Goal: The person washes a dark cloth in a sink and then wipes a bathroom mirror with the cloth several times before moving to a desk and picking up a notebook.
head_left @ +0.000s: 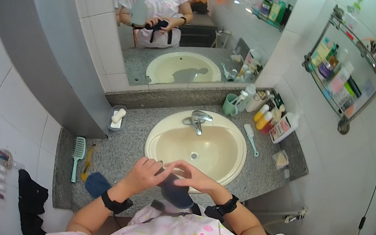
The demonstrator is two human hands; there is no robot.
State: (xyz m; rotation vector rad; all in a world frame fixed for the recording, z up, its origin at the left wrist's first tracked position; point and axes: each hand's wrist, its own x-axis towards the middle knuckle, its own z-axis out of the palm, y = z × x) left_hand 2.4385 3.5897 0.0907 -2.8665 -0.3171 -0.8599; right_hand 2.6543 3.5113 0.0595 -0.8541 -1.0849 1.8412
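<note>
Dark navy, soft-looking fabric piece with a rounded lower end [177,194] hangs before the near rim of the cream oval ceramic sink [158,140], clear of the grey speckled stone tabletop [130,146] as far as the view shows. Grip, left hand [141,175]: bent fingers and thumb closed on the upper left edge of the piece. Grip, right hand [194,176]: thumb lies against its upper face, fingertips reach across toward the left hand's; whether they pinch the fabric cannot be told. Black wristbands [116,203] sit on both wrists. Step in hand, judged: two-handed handling of the upper edge, the left apparently steadying and the right working. Next move, judged: calls for a firm left hold while the right settles its thumb and fingers on the edge, the loose end kept off the basin. Surroundings: a second dark blue fabric piece [97,185] lies left on the tabletop, near a pale green plastic hairbrush [77,156]; a chrome tap [198,119] stands at the sink's far side.
</note>
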